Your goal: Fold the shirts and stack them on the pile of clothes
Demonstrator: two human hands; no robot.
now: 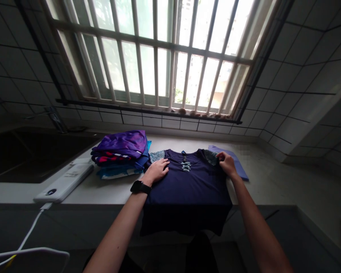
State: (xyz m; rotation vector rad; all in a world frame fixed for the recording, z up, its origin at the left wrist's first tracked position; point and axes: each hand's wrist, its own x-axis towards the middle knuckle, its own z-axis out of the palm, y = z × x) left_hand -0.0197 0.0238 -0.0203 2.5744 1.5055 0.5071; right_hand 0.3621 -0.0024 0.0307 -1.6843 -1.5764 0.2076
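Spread face up on a pale, smooth countertop (272, 185), a dark navy short-sleeved fabric shirt (187, 185), neckline toward the window side, lower part draped over the counter's front edge and hanging down. Down the chest below the scooped neck, a short row of small light blue-grey bows (186, 167); at both shoulders, patterned blue-grey sleeves.

At the shirt's left shoulder area as pictured, the left hand (158, 169), palm down, fingers extended and loosely together, resting on the cloth without a grasp on it. Around the left wrist, a black watch with a dark face (141, 187). At the opposite sleeve, the right hand (226, 163), thumb and fingertips brought together on the sleeve's outer edge, pinching it.

Partly behind the right hand and wrist, a flat lavender-blue piece (240, 167), material hard to tell. Just beside the shirt on the left, a piled stack of folded cloth (122, 151), purple on top, red with white below, blue and white lower down. Farther left, a white oblong power bank with a round dark display (65, 182), a white cable (31, 231) plugged into its near end. Beyond it, a dark rectangular sink (19, 155) with a dimly lit faucet (55, 119).

Behind the counter, white wall tiles with dark joints (307, 83) and a bright, barred window (156, 57), small brownish lumps (193, 113) along its lower ledge.
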